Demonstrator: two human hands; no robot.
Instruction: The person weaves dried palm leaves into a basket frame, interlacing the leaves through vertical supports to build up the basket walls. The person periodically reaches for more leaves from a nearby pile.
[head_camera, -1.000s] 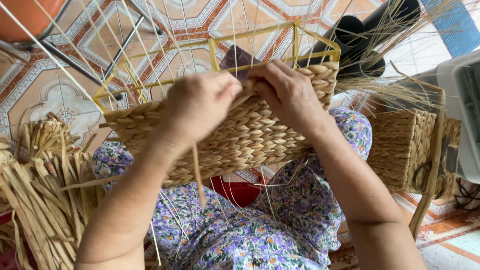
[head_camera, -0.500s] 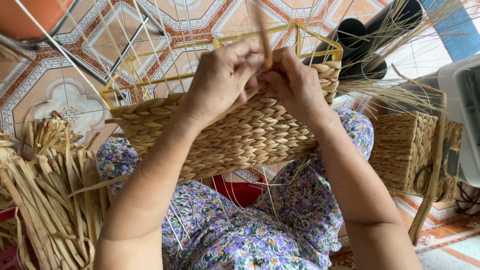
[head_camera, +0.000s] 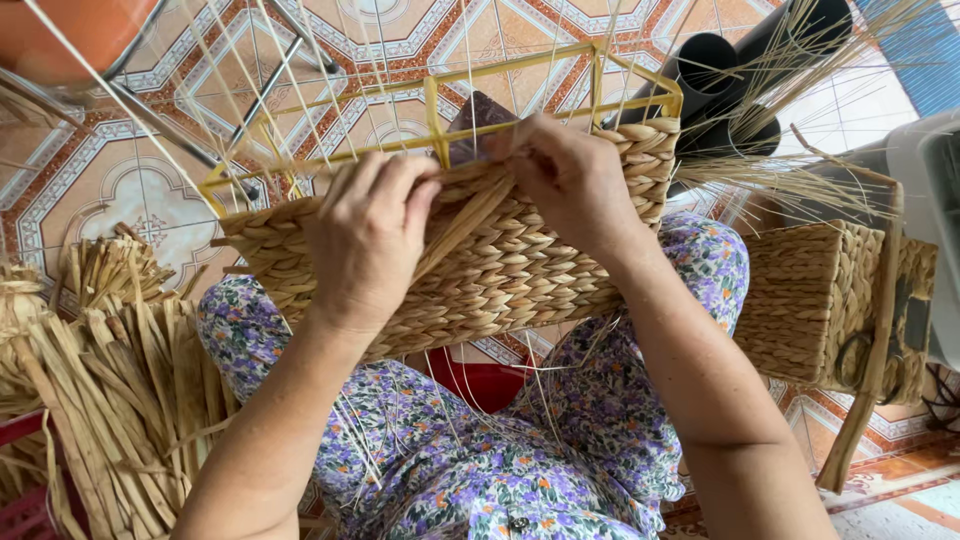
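Note:
A half-woven straw basket (head_camera: 520, 270) on a yellow metal frame (head_camera: 470, 135) rests across my lap, its woven side facing me. My left hand (head_camera: 368, 240) presses on the upper woven edge and pinches a flat straw strand (head_camera: 462, 222) that slants down under my fingers. My right hand (head_camera: 565, 175) grips the same top edge near the frame bar, fingers curled on the weave and the strand's upper end. Thin pale warp strings (head_camera: 300, 90) run up from the frame.
A bundle of dried straw strands (head_camera: 110, 400) lies at my left. A finished woven basket (head_camera: 830, 305) stands at the right beside a white bin (head_camera: 925, 190). Black tubes (head_camera: 740, 70) lie beyond the frame on the patterned tile floor (head_camera: 130, 180). A red stool (head_camera: 480, 380) shows under my lap.
My left hand has dropped from the top edge, pulling the strand down along the weave. The right hand stayed at the rim.

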